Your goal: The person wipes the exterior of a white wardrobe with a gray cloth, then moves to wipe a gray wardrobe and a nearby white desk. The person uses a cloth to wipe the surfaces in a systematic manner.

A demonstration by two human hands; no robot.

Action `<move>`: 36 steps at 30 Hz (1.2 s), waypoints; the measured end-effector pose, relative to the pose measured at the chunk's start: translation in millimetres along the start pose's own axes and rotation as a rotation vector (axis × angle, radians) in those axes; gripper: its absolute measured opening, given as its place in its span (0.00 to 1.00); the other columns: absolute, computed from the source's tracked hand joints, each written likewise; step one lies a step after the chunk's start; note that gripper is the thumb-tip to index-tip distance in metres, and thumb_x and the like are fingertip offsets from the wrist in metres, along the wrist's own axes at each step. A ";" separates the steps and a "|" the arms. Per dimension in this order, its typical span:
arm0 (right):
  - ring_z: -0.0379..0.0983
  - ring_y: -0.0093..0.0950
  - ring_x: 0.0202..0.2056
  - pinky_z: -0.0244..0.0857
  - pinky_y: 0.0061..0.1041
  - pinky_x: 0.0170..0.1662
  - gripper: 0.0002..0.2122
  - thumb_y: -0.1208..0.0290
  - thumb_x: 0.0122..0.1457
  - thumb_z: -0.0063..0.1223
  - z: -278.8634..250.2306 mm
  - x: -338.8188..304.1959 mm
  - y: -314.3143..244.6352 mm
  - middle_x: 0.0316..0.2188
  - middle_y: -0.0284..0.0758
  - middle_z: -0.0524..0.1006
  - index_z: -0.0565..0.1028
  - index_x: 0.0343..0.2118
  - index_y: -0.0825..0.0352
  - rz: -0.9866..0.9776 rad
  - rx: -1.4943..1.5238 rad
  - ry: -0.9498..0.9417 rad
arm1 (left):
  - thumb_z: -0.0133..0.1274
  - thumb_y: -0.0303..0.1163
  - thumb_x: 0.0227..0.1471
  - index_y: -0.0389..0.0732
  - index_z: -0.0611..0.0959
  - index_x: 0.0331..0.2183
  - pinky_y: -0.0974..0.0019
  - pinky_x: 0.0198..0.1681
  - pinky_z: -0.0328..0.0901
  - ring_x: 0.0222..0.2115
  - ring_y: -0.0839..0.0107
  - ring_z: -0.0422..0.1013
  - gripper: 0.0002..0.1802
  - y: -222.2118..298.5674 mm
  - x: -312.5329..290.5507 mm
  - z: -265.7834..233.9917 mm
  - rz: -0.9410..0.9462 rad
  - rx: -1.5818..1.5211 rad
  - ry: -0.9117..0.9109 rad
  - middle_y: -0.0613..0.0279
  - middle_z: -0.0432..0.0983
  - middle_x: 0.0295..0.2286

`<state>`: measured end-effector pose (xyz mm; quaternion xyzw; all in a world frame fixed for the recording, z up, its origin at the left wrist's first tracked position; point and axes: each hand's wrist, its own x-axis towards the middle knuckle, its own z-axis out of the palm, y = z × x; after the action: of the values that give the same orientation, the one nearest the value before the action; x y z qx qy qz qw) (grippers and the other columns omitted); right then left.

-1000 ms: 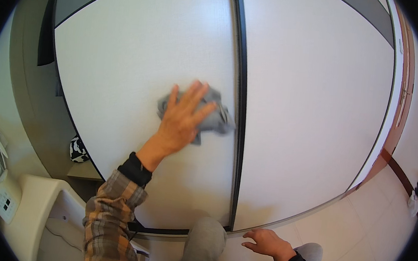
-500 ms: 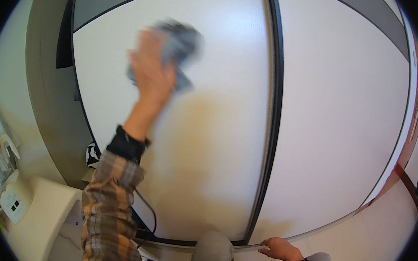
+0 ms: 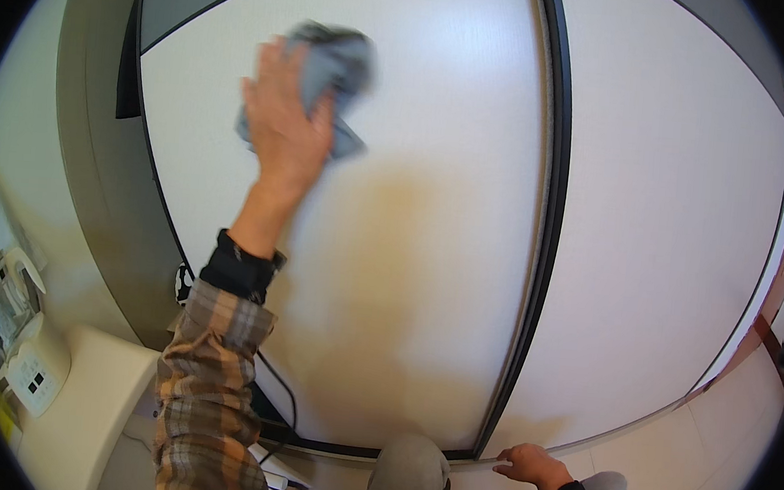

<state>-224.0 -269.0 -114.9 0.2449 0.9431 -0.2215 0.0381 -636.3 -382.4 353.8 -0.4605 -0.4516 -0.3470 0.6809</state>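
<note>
My left hand (image 3: 283, 126) presses a grey-blue cloth (image 3: 337, 61) against the upper part of a white sliding door panel (image 3: 426, 275). The cloth is bunched under the palm and spreads out past the thumb and fingers, slightly blurred by motion. Low on the right, my right hand (image 3: 533, 466) hangs beside my knee, near the bottom edge of the doors. Its fingers stretch loosely to the left, with nothing in them that I can see.
A dark vertical frame (image 3: 547, 211) divides the panel from a second white panel (image 3: 651, 229). At left stands a cream table (image 3: 109, 389) with a white appliance (image 3: 36, 374) on it. A black cable (image 3: 287, 389) hangs near my left forearm. Pale floor tiles (image 3: 660, 469) lie at right.
The doors have shifted slightly right in view. My left hand stays on the panel with the cloth, a little higher in the picture. My right hand keeps its place by the knee.
</note>
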 end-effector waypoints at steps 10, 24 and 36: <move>0.78 0.45 0.44 0.71 0.42 0.50 0.19 0.51 0.59 0.57 19.9 16.9 -5.8 0.39 0.43 0.83 0.82 0.44 0.61 0.010 -0.090 -0.063 | 0.65 0.27 0.41 0.46 0.71 0.60 0.32 0.66 0.45 0.67 0.48 0.50 0.42 56.8 -25.5 -8.7 0.036 -0.183 -0.143 0.48 0.57 0.65; 0.78 0.46 0.44 0.71 0.41 0.49 0.19 0.51 0.58 0.57 19.2 12.7 -6.5 0.39 0.44 0.83 0.83 0.43 0.62 0.007 -0.003 -0.036 | 0.64 0.27 0.45 0.46 0.69 0.61 0.31 0.66 0.45 0.68 0.51 0.50 0.41 48.7 -13.1 -14.3 0.166 -0.267 -0.294 0.51 0.58 0.65; 0.77 0.45 0.46 0.70 0.40 0.51 0.20 0.50 0.59 0.57 10.3 18.8 -16.4 0.40 0.43 0.83 0.82 0.46 0.61 -0.033 -0.026 -0.057 | 0.49 0.39 0.62 0.41 0.63 0.65 0.32 0.67 0.39 0.68 0.49 0.48 0.33 -91.4 56.9 -4.9 -0.365 -0.021 0.104 0.49 0.58 0.65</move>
<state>-248.8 -278.0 -121.0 0.2223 0.9484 -0.2166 0.0646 -696.0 -420.9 434.8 -0.3595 -0.4881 -0.4927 0.6243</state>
